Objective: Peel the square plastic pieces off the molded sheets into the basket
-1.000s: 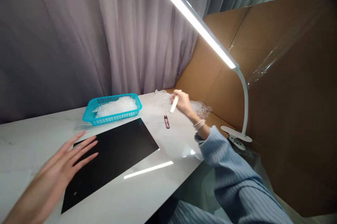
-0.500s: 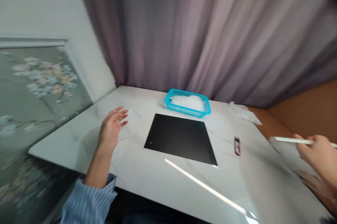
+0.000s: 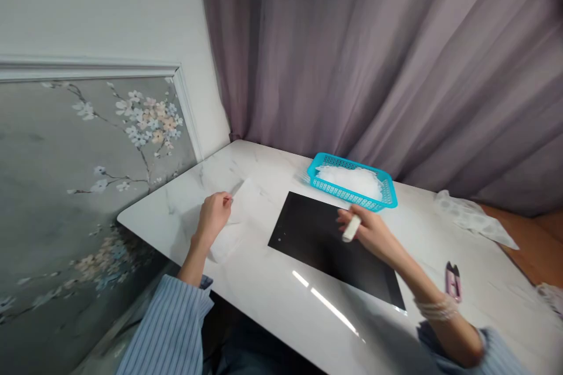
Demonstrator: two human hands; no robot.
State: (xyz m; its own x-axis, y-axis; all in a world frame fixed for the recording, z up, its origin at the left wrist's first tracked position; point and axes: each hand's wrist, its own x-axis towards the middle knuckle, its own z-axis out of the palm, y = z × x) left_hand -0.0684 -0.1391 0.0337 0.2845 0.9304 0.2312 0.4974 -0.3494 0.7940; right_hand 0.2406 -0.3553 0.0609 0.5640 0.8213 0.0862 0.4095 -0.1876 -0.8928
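Observation:
My left hand (image 3: 214, 216) is closed in a pinch over the left part of the table, its fingertips at a thin, whitish, sheet-like piece (image 3: 237, 210) that blends into the tabletop. My right hand (image 3: 367, 231) grips a slim white stick (image 3: 351, 229), seen nearly end-on, above a flat black panel (image 3: 325, 246). Its exact kind cannot be made out. Behind the panel, a blue plastic basket (image 3: 320, 158) holds a heap of white, thin material (image 3: 352, 180). Pink thread snips (image 3: 453, 282) lie to the right, near my right forearm.
The white marble-patterned table (image 3: 264, 299) has a rounded left corner. A crumpled clear plastic bag (image 3: 472, 218) lies at the back right, next to a brown surface (image 3: 523, 246). Purple-grey curtains (image 3: 299, 70) hang behind, and a floral wall panel (image 3: 88, 158) stands left.
My right hand has swung left with the white stick, from the far right to over the black panel. My left fingers, apart before, are now pinched together. The view has turned left.

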